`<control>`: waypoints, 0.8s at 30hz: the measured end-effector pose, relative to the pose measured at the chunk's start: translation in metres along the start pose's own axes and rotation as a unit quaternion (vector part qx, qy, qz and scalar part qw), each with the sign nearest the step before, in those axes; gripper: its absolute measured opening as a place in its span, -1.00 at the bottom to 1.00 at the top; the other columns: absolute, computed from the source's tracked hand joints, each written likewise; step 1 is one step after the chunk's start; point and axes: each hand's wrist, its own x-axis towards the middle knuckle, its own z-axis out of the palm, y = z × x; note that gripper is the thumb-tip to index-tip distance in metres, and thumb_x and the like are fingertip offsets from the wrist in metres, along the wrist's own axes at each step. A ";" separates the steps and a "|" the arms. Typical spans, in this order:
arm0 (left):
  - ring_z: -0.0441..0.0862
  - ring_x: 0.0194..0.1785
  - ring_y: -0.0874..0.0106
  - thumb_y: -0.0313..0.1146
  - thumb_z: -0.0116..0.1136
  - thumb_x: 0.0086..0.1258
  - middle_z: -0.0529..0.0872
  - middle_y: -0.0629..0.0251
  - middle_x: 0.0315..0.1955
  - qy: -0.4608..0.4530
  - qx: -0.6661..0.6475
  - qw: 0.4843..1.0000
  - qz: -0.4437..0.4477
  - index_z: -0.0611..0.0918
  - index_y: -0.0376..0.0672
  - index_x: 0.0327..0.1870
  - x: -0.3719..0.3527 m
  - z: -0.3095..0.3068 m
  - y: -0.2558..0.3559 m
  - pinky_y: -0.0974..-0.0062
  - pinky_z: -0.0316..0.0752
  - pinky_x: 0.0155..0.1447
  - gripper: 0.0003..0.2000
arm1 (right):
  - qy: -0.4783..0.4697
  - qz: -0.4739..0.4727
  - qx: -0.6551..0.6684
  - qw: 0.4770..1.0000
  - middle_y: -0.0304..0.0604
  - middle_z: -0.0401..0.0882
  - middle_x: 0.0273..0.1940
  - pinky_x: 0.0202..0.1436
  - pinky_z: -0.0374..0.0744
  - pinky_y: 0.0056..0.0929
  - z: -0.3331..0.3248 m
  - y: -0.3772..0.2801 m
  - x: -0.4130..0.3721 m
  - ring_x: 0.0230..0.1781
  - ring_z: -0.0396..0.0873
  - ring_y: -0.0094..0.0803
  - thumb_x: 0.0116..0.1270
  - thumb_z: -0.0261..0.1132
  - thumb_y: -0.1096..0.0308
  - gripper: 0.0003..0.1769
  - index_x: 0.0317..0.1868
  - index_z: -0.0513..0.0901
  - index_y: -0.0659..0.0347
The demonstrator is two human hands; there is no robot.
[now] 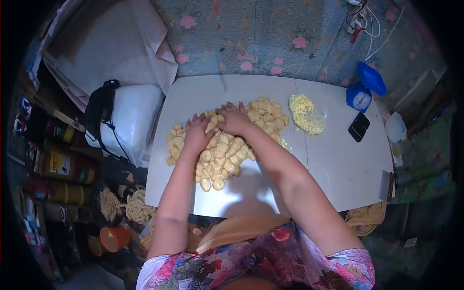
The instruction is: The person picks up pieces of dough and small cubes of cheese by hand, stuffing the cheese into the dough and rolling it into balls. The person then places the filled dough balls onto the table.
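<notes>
Many pale, rounded dough-like pieces (220, 154) lie heaped on a white table (333, 169). Both hands rest on the heap's upper part. My left hand (196, 135) has its fingers spread over the pieces on the left side. Just right of it, my right hand (234, 120) lies on the pieces with its fingers apart. Neither hand visibly holds a piece. Squarer pieces (266, 113) sit to the right of my right hand. Farther right is a clear plastic bag (308, 115) with small yellow cubes in it, and a few crumbs lie near it.
A blue scale (359, 98) and a black phone (359, 127) stand at the table's right back. Left of the table are a white wrapped bundle (133, 118) with a black bag (100, 104), bowls and an orange container (115, 239). A patterned wall (266, 38) rises behind.
</notes>
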 end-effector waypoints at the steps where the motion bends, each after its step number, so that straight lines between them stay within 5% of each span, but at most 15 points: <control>1: 0.26 0.38 -0.03 -0.26 0.22 0.26 0.42 -0.02 0.26 0.024 -0.020 0.999 0.037 0.48 -0.16 0.23 -0.005 0.003 0.002 0.01 0.10 0.44 -0.50 | -0.016 -0.018 0.009 1.000 0.04 0.31 0.32 0.50 -0.06 0.15 -0.005 0.000 -0.005 0.43 0.16 -0.10 0.09 0.29 0.21 -0.33 0.27 0.40 0.11; 4: 0.38 0.25 -0.03 -0.47 0.19 0.22 0.51 -0.02 0.11 0.049 -0.124 0.986 0.098 0.54 -0.21 0.11 -0.038 -0.005 -0.002 0.01 0.16 0.42 -0.62 | -0.047 -0.084 0.150 0.984 0.06 0.52 0.07 0.38 0.23 0.04 -0.003 -0.015 -0.030 0.21 0.39 0.00 0.11 0.25 0.35 -0.60 0.01 0.56 0.20; 8: 0.47 0.11 0.04 -0.61 0.15 0.09 0.55 0.05 -0.04 0.063 -0.143 0.964 0.217 0.58 -0.20 -0.01 -0.077 -0.006 0.020 0.03 0.28 0.33 -0.63 | 0.055 -0.157 0.157 0.974 -0.01 0.47 0.02 0.07 0.51 -0.25 -0.003 -0.029 -0.104 0.01 0.48 -0.02 0.10 0.27 0.51 -0.68 -0.07 0.57 0.19; 13: 0.47 0.13 0.07 -0.51 0.21 -0.02 0.54 0.06 0.01 0.043 -0.126 0.949 0.284 0.57 -0.21 0.02 -0.098 -0.005 0.038 0.04 0.32 0.23 -0.55 | 0.060 -0.104 0.160 0.980 0.03 0.41 0.14 0.21 0.42 -0.16 0.001 -0.034 -0.148 0.16 0.40 -0.02 0.08 0.36 0.44 -0.51 0.08 0.51 0.15; 18: 0.39 0.19 -0.05 -0.43 0.18 0.04 0.51 -0.01 0.07 0.074 -0.089 0.984 0.133 0.47 -0.27 0.12 -0.058 -0.018 0.060 -0.01 0.17 0.35 -0.49 | 0.185 -0.036 0.071 0.980 0.10 0.31 0.26 0.40 0.23 0.01 -0.016 -0.040 -0.106 0.30 0.29 0.07 0.06 0.34 0.45 -0.35 0.23 0.39 0.20; 20: 0.41 0.13 -0.06 -0.47 0.12 0.04 0.55 -0.04 -0.02 0.054 -0.040 0.985 0.158 0.47 -0.25 0.11 -0.057 -0.006 0.060 0.03 0.25 0.28 -0.51 | 0.132 -0.056 0.068 0.987 0.12 0.33 0.24 0.43 0.18 0.01 -0.001 -0.028 -0.104 0.32 0.27 0.08 0.05 0.33 0.45 -0.37 0.19 0.39 0.24; 23: 0.35 0.28 -0.05 -0.46 0.18 0.07 0.45 -0.06 0.14 -0.050 -0.161 0.977 0.133 0.41 -0.25 0.21 -0.088 0.012 0.056 -0.03 0.11 0.42 -0.44 | 0.037 -0.088 0.151 0.984 0.12 0.36 0.20 0.43 0.19 0.00 -0.001 -0.023 -0.121 0.32 0.28 0.05 0.02 0.33 0.46 -0.40 0.14 0.40 0.26; 24: 0.38 0.24 -0.02 -0.48 0.19 0.08 0.48 0.01 0.08 -0.016 -0.184 0.972 0.143 0.47 -0.21 0.16 -0.103 0.020 0.061 -0.02 0.12 0.42 -0.49 | 0.002 -0.101 0.191 0.976 0.11 0.37 0.19 0.42 0.20 -0.01 -0.005 -0.024 -0.130 0.31 0.29 0.04 0.01 0.33 0.46 -0.42 0.11 0.41 0.26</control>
